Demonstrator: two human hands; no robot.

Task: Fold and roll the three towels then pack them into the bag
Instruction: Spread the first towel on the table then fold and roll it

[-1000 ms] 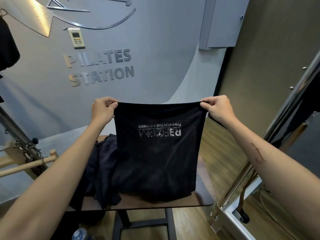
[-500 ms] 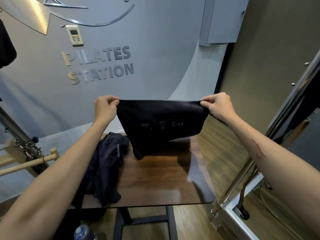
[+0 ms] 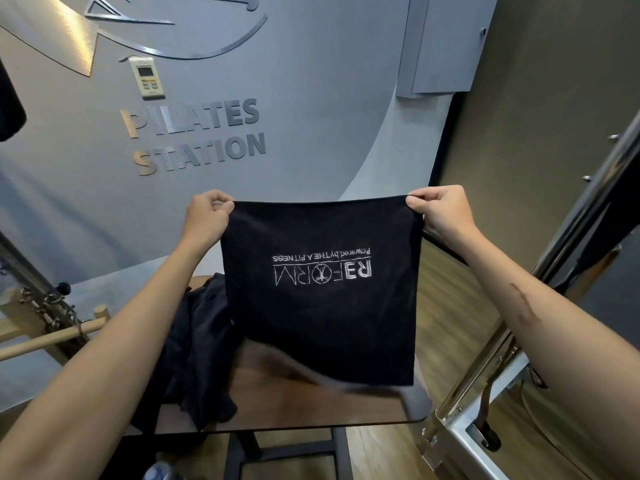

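A black towel (image 3: 320, 292) hangs spread flat in the air above the wooden table (image 3: 311, 400), its lower hem blurred and just over the table's right half. The left hand (image 3: 204, 216) pinches the towel's upper left corner, fingers (image 3: 216, 202) curled and clamped on the cloth; the right hand (image 3: 441, 211) pinches the upper right corner in the same way. White lettering on the towel reads upside down from the head view. A heap of dark towels (image 3: 194, 351) lies crumpled at the table's left edge, partly draped over it. Behind stands a grey wall bearing raised letters (image 3: 197, 136); a metal frame (image 3: 485, 393) rises beside the table's right edge.
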